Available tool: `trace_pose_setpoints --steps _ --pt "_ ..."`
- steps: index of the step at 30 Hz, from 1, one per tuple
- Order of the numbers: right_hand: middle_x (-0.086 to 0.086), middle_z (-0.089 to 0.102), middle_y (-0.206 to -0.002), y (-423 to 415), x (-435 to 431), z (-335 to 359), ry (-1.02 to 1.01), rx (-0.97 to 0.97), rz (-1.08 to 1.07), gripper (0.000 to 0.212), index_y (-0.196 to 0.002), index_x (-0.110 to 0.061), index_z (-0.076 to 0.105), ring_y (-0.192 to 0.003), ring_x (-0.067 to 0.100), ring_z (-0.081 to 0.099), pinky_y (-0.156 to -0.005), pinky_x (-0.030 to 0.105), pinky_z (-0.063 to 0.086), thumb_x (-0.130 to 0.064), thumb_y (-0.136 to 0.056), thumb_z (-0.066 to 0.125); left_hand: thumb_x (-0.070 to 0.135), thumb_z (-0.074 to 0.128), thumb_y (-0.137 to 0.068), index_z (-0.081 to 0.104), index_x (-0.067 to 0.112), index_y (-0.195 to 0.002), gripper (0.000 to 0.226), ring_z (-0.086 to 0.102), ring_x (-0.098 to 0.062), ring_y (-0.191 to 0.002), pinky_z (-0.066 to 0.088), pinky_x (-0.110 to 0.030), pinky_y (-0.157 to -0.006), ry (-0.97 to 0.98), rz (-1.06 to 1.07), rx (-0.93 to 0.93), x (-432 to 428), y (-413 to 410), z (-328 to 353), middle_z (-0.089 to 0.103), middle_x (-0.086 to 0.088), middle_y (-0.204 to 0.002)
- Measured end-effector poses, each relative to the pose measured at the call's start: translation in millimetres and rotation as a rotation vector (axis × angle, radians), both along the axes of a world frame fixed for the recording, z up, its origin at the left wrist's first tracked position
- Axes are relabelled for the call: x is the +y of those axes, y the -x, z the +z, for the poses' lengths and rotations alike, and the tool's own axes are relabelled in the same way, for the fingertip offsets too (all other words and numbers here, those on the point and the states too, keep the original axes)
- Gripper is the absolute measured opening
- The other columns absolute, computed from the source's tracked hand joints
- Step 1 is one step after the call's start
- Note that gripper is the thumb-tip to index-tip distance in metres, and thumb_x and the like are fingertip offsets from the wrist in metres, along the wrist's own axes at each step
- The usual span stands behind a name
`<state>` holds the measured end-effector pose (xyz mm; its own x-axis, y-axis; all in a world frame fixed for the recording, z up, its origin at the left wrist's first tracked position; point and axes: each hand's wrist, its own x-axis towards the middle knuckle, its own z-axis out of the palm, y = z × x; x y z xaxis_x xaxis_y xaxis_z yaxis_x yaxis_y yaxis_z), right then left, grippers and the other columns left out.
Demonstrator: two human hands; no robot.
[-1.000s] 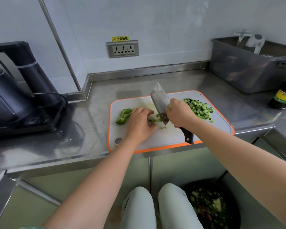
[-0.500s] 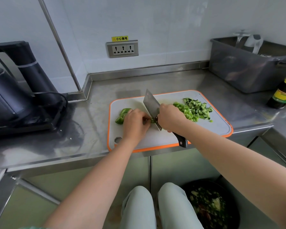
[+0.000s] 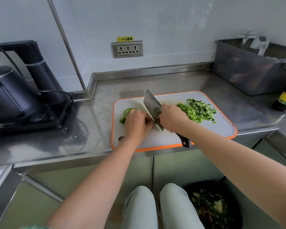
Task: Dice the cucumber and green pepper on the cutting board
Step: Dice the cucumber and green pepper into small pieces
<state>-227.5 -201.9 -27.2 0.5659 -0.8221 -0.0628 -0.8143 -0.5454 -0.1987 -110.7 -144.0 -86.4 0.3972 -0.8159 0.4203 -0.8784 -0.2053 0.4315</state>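
Both forearms are bare from the left hand [image 3: 136, 123] and the right hand [image 3: 172, 119] back toward the body. Far behind the left hand, at the upper arm, a sliver of pale teal sleeve [image 3: 34, 227] shows. Below the hands, both knees wear plain light grey-blue trousers [image 3: 140, 207].

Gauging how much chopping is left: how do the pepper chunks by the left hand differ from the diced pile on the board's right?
The green pepper chunks are large curved pieces; the diced pile is small cubes. The chunks are uniformly bright green; the pile mixes light green bits with dark-skinned cucumber. The chunks sit partly under the left hand; the pile lies uncovered. Both lie on the cutting board.
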Motion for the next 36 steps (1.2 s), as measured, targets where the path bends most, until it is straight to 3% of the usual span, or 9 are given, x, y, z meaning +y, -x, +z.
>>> trace_pose_setpoints --steps 4,9,16,19,24,30,34,36 --pt "0.02 0.06 -0.116 -4.1 -6.5 -7.1 0.039 -0.07 -0.05 0.023 -0.116 0.0 0.046 -0.108 0.037 0.059 -0.068 0.032 0.038 -0.012 -0.097 0.047 0.021 0.069 -0.075 0.073 0.018 -0.069 0.008 0.053 -0.028 -0.081 0.038 -0.033 -0.068 0.01 0.016 -0.002 -0.4 1.9 -1.0 0.068 -0.003 -0.074" --pt "0.024 0.06 -0.111 1.1 -14.4 -2.3 0.003 -0.116 -0.049 0.02 -0.111 0.0 0.045 -0.099 0.039 0.062 -0.065 0.033 0.039 -0.015 -0.098 0.043 0.023 0.068 -0.074 0.073 0.02 -0.077 0.007 0.055 -0.027 -0.083 0.041 -0.034 -0.072 -0.013 0.002 -0.009 -2.8 2.6 -0.6 0.069 -0.002 -0.077" --pt "0.021 0.062 -0.109 1.0 -12.1 -4.5 0.019 0.001 -0.016 0.015 -0.108 -0.003 0.047 -0.098 0.037 0.063 -0.063 0.031 0.039 -0.009 -0.095 0.046 0.029 0.065 -0.072 0.073 0.021 -0.076 0.012 0.055 -0.026 -0.081 0.044 -0.037 -0.071 -0.055 0.016 -0.014 -6.7 1.6 0.6 0.067 0.0 -0.076" --pt "0.017 0.06 -0.115 -2.7 -14.8 -7.6 0.03 0.083 0.008 0.024 -0.115 -0.001 0.049 -0.101 0.036 0.061 -0.064 0.031 0.038 -0.007 -0.092 0.051 0.03 0.062 -0.074 0.073 0.021 -0.075 0.014 0.055 -0.027 -0.08 0.043 -0.036 -0.069 -0.076 0.032 -0.023 -10.4 2.3 -0.1 0.068 -0.001 -0.076" --pt "0.02 0.06 -0.115 -5.9 -14.2 -9.4 0.021 -0.066 -0.064 0.025 -0.116 0.0 0.046 -0.106 0.037 0.06 -0.068 0.032 0.039 -0.011 -0.095 0.051 0.029 0.062 -0.073 0.074 0.022 -0.075 0.014 0.055 -0.027 -0.08 0.042 -0.034 -0.066 -0.07 0.022 -0.034 -12.0 2.9 -1.4 0.068 -0.001 -0.075" --pt "0.022 0.059 -0.105 9.1 -17.0 -6.9 0.014 -0.222 -0.085 0.011 -0.1 -0.005 0.039 -0.081 0.034 0.06 -0.062 0.034 0.04 -0.016 -0.099 0.039 0.022 0.066 -0.076 0.075 0.02 -0.078 0.009 0.055 -0.028 -0.082 0.039 -0.031 -0.069 -0.015 -0.011 -0.027 -10.4 1.2 -3.9 0.067 -0.003 -0.077" --pt "0.02 0.06 -0.103 6.5 -10.7 9.0 0.006 -0.13 -0.011 0.009 -0.1 -0.005 0.041 -0.091 0.037 0.065 -0.062 0.033 0.042 -0.015 -0.099 0.041 0.018 0.066 -0.078 0.075 0.017 -0.077 0.01 0.055 -0.029 -0.081 0.038 -0.031 -0.067 0.011 0.011 -0.022 -9.6 2.1 -4.9 0.065 -0.006 -0.074" --pt "0.016 0.062 -0.085 2.6 -7.9 8.6 -0.015 -0.058 -0.01 0.007 -0.1 -0.004 0.043 -0.087 0.036 0.067 -0.054 0.03 0.04 -0.008 -0.095 0.045 0.019 0.065 -0.078 0.074 0.017 -0.075 0.01 0.054 -0.029 -0.08 0.037 -0.032 -0.066 0.004 0.009 -0.034 -8.5 2.0 -4.3 0.064 -0.007 -0.074"
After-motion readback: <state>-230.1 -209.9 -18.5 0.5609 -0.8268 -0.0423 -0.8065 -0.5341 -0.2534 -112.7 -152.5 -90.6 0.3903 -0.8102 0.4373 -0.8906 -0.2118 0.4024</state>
